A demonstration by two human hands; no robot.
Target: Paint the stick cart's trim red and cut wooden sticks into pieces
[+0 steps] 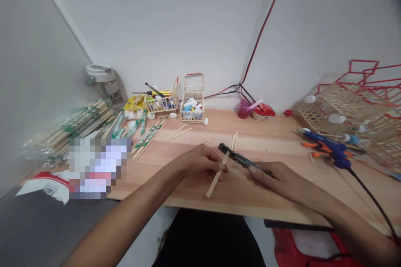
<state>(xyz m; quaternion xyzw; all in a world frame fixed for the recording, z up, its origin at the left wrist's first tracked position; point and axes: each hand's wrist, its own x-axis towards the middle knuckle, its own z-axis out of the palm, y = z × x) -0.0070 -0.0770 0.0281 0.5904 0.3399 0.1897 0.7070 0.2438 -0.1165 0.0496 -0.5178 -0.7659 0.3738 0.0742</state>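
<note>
My left hand (202, 162) grips a pair of thin wooden chopsticks (216, 182) above the pine tabletop (184, 187), and they slant away from me. My right hand (269, 177) is shut around the handles of black pliers or cutters (238, 159). The tool's dark jaws reach left across the chopsticks, close to my left fingers. I cannot tell whether the jaws bite the wood. Part of the tool's handles is hidden in my right hand.
A blue-and-orange hot glue gun (328, 146) lies at the right, by red-topped stick lattices (354, 108). Small stick baskets (192, 104) hold bottle caps at the back. Bundled chopsticks (78, 127) lie at the left. A black cord crosses the right table edge.
</note>
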